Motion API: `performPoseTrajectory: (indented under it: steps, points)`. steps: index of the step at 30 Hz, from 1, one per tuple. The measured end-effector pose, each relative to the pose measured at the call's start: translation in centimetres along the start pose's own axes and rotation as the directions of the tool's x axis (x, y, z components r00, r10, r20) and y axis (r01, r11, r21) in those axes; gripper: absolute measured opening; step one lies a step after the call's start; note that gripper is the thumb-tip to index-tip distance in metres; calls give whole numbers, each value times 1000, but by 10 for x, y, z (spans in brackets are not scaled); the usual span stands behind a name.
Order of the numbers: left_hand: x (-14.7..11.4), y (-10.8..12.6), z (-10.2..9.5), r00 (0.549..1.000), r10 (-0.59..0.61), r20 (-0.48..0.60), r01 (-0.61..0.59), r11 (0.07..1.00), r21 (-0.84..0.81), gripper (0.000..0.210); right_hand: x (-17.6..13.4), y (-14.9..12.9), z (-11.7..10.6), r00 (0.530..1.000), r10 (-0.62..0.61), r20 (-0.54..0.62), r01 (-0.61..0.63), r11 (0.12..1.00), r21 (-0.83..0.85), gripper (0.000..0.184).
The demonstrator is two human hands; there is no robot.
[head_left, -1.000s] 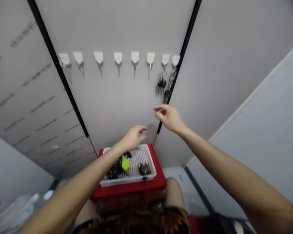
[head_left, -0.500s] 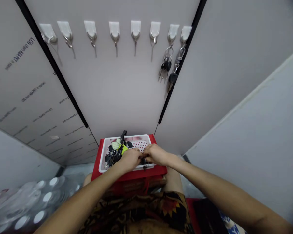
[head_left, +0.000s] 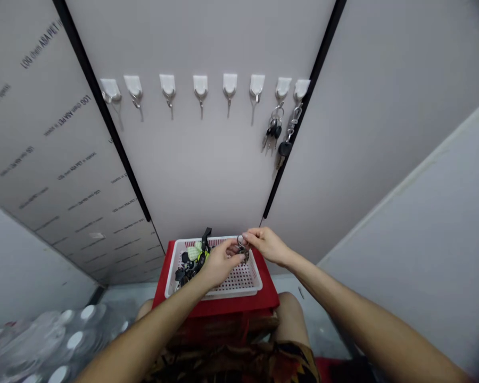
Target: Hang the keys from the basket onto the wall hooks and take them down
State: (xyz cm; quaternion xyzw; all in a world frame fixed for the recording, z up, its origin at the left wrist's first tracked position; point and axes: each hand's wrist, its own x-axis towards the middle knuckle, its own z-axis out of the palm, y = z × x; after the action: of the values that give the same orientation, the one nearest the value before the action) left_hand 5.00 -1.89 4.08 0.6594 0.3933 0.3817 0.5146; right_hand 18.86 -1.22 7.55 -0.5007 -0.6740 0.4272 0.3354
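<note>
Above the right part of a white plastic basket, a bunch of keys on a metal ring is held up between my two hands. My right hand pinches the ring between thumb and fingertips. From the other side, my left hand has its thumb and fingers closed about the keys. At the basket's left end lies a pile of dark keys with a pale green checked piece, a yellow-green tag and a black strap. My left hand and forearm hide part of this pile.
The basket rests on a red-covered stand between my knees. On the wall ahead is a row of white hooks. Two at the right carry a key bunch and a key on a clip chain. Wrapped bottles stand at lower left.
Both hands have come up from the basket's right front area, now with the key bunch lifted between them. The view has tilted up, so the hooks appear lower.
</note>
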Motion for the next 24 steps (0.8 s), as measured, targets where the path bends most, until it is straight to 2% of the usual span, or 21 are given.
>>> performPoseTrajectory:
  steps: [3,6,9,12,15,18,21,24]
  points:
    - [10,14,-7,998,32,-55,-30,999,33,12,4,-12,-7,1000,6,6,-7,995,101,25]
    - [18,28,-14,996,-2,-93,0,1000,-20,7,7,-27,-16,1000,-21,-9,21,996,90,25]
    - [29,44,-21,994,-2,-113,-11,993,-115,7,13,-48,-25,994,-80,-77,82,996,24,23]
    - [46,65,-28,982,50,-180,-82,981,-175,9,22,-74,-34,970,-153,-191,155,988,-2,21]
    - [66,96,-36,939,169,-299,-230,956,-184,14,39,-102,-49,918,-215,-334,241,970,38,20]
    - [84,131,-43,866,339,-369,-389,919,-69,19,59,-131,-66,847,-271,-458,351,932,96,19]
    - [97,163,-46,814,460,-354,-454,885,107,23,76,-157,-81,768,-325,-552,446,890,96,14]
    - [107,185,-46,800,506,-322,-448,861,239,29,87,-176,-90,707,-321,-630,479,873,92,9]
